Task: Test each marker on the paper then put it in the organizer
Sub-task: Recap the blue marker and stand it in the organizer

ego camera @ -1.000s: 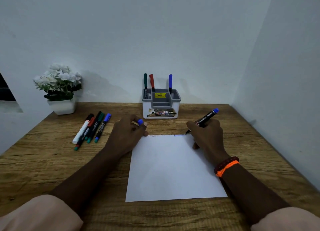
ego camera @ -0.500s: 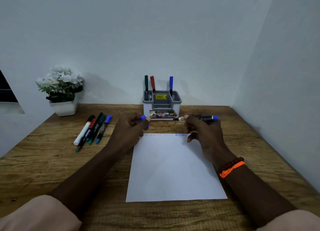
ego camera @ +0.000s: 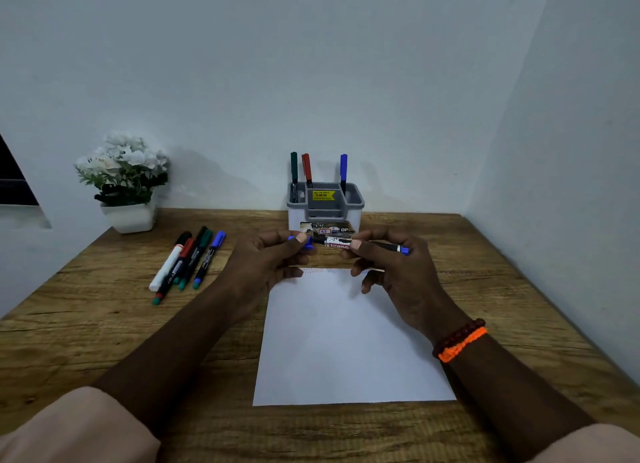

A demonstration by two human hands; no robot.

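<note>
My right hand [ego camera: 391, 265] grips a blue marker [ego camera: 337, 244] level above the far edge of the white paper [ego camera: 346, 341], its tip pointing left. My left hand [ego camera: 266, 258] pinches the blue cap [ego camera: 306, 242] right at that tip; whether cap and tip touch I cannot tell. Faint scribbles run along the paper's top edge. The grey and white organizer [ego camera: 325, 206] stands just behind my hands with a green, a red and a blue marker upright in it. Several loose markers [ego camera: 187, 261] lie on the table to the left.
A white pot of white flowers [ego camera: 126, 182] sits at the back left of the wooden table [ego camera: 86, 324]. Walls close the table in behind and on the right.
My right hand lifted the marker off the paper and turned it level. Both hands have come together, bringing the cap to the marker's tip.
</note>
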